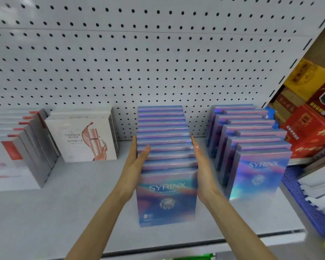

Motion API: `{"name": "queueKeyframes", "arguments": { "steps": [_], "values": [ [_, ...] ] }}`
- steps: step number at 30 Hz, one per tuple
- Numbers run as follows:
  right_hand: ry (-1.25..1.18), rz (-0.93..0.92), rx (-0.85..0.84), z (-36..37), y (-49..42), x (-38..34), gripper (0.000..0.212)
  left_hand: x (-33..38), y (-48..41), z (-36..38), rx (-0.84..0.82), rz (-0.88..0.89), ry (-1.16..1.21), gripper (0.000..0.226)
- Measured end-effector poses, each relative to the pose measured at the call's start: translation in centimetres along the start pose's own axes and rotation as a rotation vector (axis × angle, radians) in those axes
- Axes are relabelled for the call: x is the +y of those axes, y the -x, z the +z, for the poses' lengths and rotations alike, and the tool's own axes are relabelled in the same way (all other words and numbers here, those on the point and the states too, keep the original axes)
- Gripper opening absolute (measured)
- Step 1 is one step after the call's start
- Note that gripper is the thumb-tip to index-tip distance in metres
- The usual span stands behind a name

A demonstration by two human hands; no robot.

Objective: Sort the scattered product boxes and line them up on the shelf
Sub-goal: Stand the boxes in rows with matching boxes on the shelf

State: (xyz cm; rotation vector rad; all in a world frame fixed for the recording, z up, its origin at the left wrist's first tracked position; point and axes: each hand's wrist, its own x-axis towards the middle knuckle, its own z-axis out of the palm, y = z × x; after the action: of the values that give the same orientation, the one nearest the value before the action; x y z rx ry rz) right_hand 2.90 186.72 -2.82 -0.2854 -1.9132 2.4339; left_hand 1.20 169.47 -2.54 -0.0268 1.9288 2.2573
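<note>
A row of several iridescent blue-purple SYRINX boxes (166,199) stands upright on the white shelf (68,212), running from the front back to the pegboard. My left hand (134,166) presses flat against the row's left side, fingers straight. Flat against the row's right side lies my right hand (202,166), also with straight fingers. A second row of the same SYRINX boxes (257,173) stands to the right, its boxes slightly staggered.
White boxes with a pink swirl print (83,139) and grey-white boxes with red marks (21,149) stand at the left. A white pegboard (139,53) backs the shelf. Red and yellow cartons (311,117) and a blue crate (308,209) sit at the right.
</note>
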Motion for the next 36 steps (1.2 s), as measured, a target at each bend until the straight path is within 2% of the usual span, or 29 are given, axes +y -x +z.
{"name": "queueKeyframes", "arguments": {
  "steps": [2,4,7,10,15,18,23,30,34,36],
  "values": [
    [0.106,-0.120,0.000,-0.5,0.2,-0.2,0.039,0.3,0.2,-0.4,0.001,0.037,-0.150,0.070],
    [0.236,-0.163,-0.065,-1.5,0.4,-0.1,0.042,0.4,0.9,-1.1,-0.023,0.099,-0.289,0.071],
    [0.480,-0.170,-0.191,-3.4,1.5,0.2,0.064,-0.8,2.2,-2.4,-0.125,0.122,-0.406,0.079],
    [0.592,-0.164,-0.261,-3.8,2.7,0.5,0.084,-2.5,3.0,-3.1,-0.179,0.221,-0.531,0.089],
    [0.565,-0.174,-0.134,-2.0,3.5,1.2,0.097,-3.1,2.2,-3.0,-0.210,0.311,-0.517,0.082],
    [0.601,-0.181,-0.066,-1.8,3.6,1.4,0.093,-3.2,1.8,-2.8,-0.200,0.375,-0.568,0.077],
    [0.795,-0.258,0.056,-1.7,4.0,0.7,0.085,-3.4,1.7,-2.7,-0.176,0.463,-0.611,0.053],
    [0.896,-0.325,0.167,-2.4,3.7,2.1,0.082,-4.3,1.2,-3.3,-0.143,0.627,-0.624,0.042],
    [0.739,-0.345,0.155,-2.3,3.6,3.3,0.079,-3.8,0.4,-4.5,-0.178,0.600,-0.805,0.058],
    [0.672,-0.325,0.130,-2.4,3.5,3.6,0.085,-2.7,-0.4,-4.4,-0.192,0.712,-1.020,0.065]
  ]
}}
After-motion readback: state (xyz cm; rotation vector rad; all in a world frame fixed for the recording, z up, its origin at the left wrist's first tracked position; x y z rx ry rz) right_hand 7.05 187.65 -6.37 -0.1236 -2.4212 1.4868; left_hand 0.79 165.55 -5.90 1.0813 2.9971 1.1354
